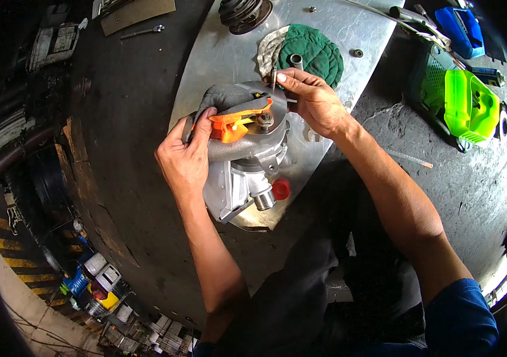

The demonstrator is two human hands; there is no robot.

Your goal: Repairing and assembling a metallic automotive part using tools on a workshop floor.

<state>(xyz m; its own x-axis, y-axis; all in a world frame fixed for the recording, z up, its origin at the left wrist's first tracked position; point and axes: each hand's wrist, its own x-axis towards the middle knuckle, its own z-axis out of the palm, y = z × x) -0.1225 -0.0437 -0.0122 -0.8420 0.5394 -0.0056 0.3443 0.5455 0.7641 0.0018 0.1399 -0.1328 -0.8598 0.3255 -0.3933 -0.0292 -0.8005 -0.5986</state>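
A grey metal casting with a rounded housing (229, 150), much like a turbocharger, stands on a metal sheet (206, 65). My left hand (185, 154) pinches a dark grey and orange cloth (225, 98) between thumb and fingers, against the top of the casting. Beside the cloth, a nut on a threaded stud (264, 121) shows on the casting's upper face. My right hand (314, 100) grips a thin metal rod (274, 77), held upright at the casting's far edge; its lower tip is hard to make out.
Behind my right hand lie a green cloth (319, 50) and a socket (296, 60). A red cap (280, 190) sits by the casting's near side. At right are a neon green cut-open container (456, 113) and a blue one (459, 33). A ratchet (142, 32) lies far left.
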